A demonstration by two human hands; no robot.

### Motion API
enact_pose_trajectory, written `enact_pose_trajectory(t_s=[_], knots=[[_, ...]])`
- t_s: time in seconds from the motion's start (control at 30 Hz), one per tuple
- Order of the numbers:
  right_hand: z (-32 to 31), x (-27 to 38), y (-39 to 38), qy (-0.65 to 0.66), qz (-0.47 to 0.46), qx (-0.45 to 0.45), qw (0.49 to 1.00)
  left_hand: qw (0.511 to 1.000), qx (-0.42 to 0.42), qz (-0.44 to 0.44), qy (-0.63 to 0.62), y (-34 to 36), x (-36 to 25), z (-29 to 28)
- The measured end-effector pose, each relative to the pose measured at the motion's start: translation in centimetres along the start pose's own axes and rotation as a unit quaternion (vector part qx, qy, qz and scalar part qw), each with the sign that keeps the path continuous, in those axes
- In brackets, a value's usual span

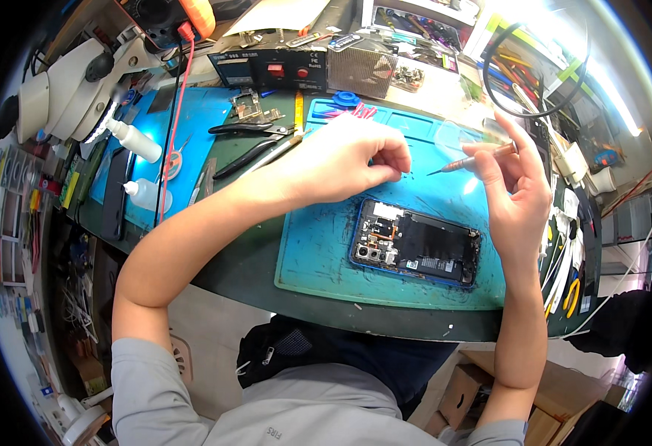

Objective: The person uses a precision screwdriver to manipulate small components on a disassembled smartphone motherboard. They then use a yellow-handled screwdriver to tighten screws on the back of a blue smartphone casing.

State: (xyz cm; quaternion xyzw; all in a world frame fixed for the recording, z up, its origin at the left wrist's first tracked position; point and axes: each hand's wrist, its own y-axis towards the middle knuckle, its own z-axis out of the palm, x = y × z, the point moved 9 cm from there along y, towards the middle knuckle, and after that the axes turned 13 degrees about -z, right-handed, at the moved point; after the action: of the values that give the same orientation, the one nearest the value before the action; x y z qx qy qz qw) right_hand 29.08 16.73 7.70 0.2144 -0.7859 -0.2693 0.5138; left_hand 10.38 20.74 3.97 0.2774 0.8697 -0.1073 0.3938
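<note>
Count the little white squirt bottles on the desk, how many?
2. One bottle lies under the microscope; the other bottle stands nearer, left of the mat. Clutter may hide more.

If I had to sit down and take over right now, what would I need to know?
Left hand: fingertips pinched together above the blue mat; what they pinch is too small to tell.
Right hand: holds a thin screwdriver, tip pointing towards the left hand.
Phone: lies on the mat below both hands, back cover off, insides showing.
Tweezers and pliers lie behind the left hand.
Done: phone is opened.
Left: cannot tell how many screws remain.
</note>
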Motion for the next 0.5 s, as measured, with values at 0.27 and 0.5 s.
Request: enact_pose_trajectory(t_s=[0.27,0.5], knots=[[0.2,0.2,-0.1,-0.014,0.005,0.015,1.0,0.998,-0.05,0.021,0.021,-1.0,-0.2,0.0],[0.3,0.5,-0.1,-0.01,0.014,0.023,1.0,0.988,0.005,-0.082,-0.132,-0.2,2.1,-0.2]])
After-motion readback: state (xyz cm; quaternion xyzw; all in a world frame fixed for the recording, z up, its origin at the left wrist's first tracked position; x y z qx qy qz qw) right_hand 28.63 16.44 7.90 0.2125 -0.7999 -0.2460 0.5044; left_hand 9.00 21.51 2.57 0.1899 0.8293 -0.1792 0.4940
